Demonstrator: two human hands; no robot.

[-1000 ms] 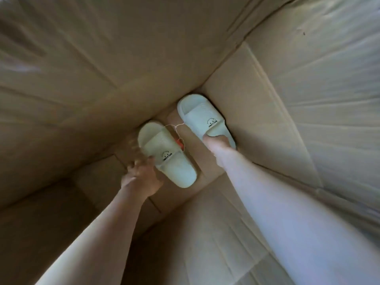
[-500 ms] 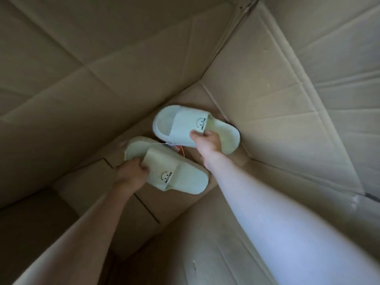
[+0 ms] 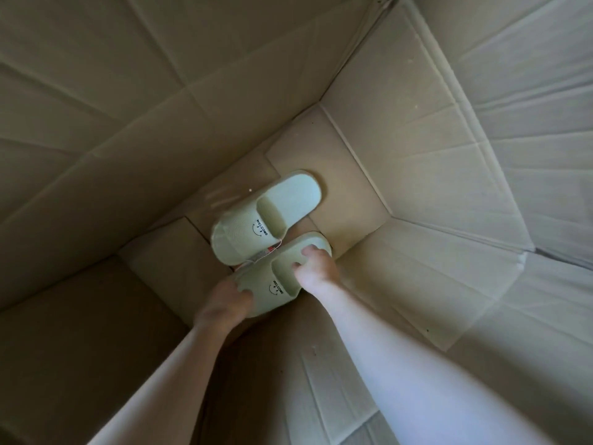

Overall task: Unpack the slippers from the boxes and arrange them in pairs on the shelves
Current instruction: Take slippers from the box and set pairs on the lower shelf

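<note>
- Looking down into a deep cardboard box (image 3: 433, 194); both bare forearms reach in from the lower edge of the view towards its bottom flaps (image 3: 324, 146).
- Two pale green slide slippers sit at the bottom, side by side and touching along their inner edges. Each strap is printed "WELCOME" above a small smiling face.
- Far slipper (image 3: 253, 224): lies over the seam of the bottom flaps, heel pointing to the far right corner, toe to the left. No hand is on it. Cannot tell whether it rests fully on the cardboard or is slightly lifted.
- Near slipper (image 3: 261, 277): parallel to the far one, just on the viewer's side of it, held at both ends.
- Left hand (image 3: 224, 305): fingers wrapped around the toe end of the near slipper, thumb lying over the top of the strap. The hand is a little blurred.
- Right hand (image 3: 317, 268): fingers curled over the heel end of the near slipper, with fingertips hooked down onto the footbed behind the strap.
- Tag (image 3: 271, 249): small, red and white, on a thin string, caught between the two slippers where they meet.
</note>
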